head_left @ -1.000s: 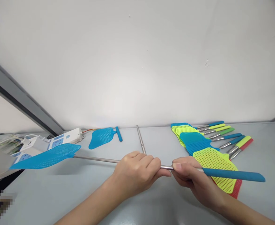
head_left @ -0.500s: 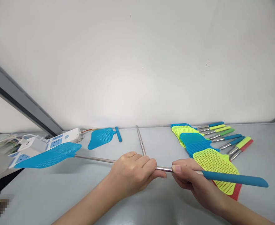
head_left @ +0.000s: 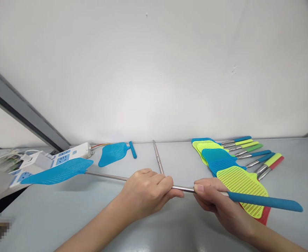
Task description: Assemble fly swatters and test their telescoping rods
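A blue fly swatter (head_left: pixel 104 175) with an extended metal rod lies across both hands, its mesh head at the left and its blue grip at the right. My left hand (head_left: pixel 148 190) is closed around the middle of the rod. Near the grip, my right hand (head_left: pixel 214 196) pinches the rod between thumb and fingers. Behind my left hand a loose metal rod (head_left: pixel 157 157) rests on the table, its near end hidden by that hand. Farther left lie a separate blue swatter head (head_left: pixel 113 154) and a short blue grip (head_left: pixel 133 150).
Several fly swatters with short rods, such as a yellow one (head_left: pixel 241 185), overlap at the right of the grey table (head_left: pixel 72 217). A white power strip (head_left: pixel 83 151) with plugs and cables stands at the left. A pale wall (head_left: pixel 154 70) closes off the back.
My left hand has shifted slightly left along with its forearm, and the gap between my hands is a little wider. The swatter's head has moved slightly right and up.
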`<state>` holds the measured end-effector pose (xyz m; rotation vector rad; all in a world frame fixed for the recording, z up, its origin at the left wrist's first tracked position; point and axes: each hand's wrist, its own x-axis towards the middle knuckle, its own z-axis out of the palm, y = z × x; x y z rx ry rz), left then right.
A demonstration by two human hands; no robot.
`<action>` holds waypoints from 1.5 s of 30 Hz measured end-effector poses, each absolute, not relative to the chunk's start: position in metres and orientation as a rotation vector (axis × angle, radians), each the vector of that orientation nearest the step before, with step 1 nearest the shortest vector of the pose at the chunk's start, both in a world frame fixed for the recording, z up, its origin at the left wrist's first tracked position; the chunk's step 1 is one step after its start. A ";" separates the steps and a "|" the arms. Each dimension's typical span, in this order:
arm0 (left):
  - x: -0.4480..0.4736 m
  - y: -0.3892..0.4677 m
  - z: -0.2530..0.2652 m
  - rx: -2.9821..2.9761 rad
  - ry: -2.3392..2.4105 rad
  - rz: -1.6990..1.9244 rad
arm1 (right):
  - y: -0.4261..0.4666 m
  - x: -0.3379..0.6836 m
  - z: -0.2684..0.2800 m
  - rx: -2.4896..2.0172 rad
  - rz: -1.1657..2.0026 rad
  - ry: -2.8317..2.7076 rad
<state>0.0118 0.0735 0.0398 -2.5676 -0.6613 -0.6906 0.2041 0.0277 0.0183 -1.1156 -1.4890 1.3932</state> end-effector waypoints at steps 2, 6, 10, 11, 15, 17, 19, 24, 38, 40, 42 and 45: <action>0.011 0.074 0.040 -2.578 -0.666 -0.688 | 0.028 0.204 0.018 -1.114 1.393 -1.492; 0.010 0.074 0.042 -2.586 -0.656 -0.693 | 0.028 0.205 0.019 -1.136 1.378 -1.502; 0.010 0.075 0.043 -2.591 -0.657 -0.697 | 0.026 0.205 0.019 -1.137 1.368 -1.505; 0.010 0.075 0.043 -2.593 -0.654 -0.699 | 0.026 0.205 0.019 -1.130 1.371 -1.502; 0.008 0.074 0.046 -2.600 -0.643 -0.703 | 0.023 0.205 0.021 -1.099 1.396 -1.480; 0.007 0.074 0.047 -2.599 -0.640 -0.702 | 0.023 0.205 0.022 -1.093 1.403 -1.471; 0.007 0.074 0.047 -2.597 -0.637 -0.696 | 0.023 0.205 0.024 -1.095 1.414 -1.471; 0.005 0.076 0.042 -2.584 -0.663 -0.687 | 0.028 0.204 0.023 -1.120 1.388 -1.492; 0.011 0.070 0.045 -2.545 -0.790 -0.664 | 0.034 0.197 0.028 -0.881 1.772 -1.098; 0.011 0.070 0.046 -2.549 -0.791 -0.670 | 0.033 0.196 0.030 -0.873 1.806 -1.090; 0.011 0.070 0.047 -2.542 -0.776 -0.674 | 0.032 0.195 0.032 -0.882 1.827 -1.077; 0.015 0.067 0.048 -2.525 -0.753 -0.676 | 0.030 0.193 0.035 -0.913 1.902 -0.990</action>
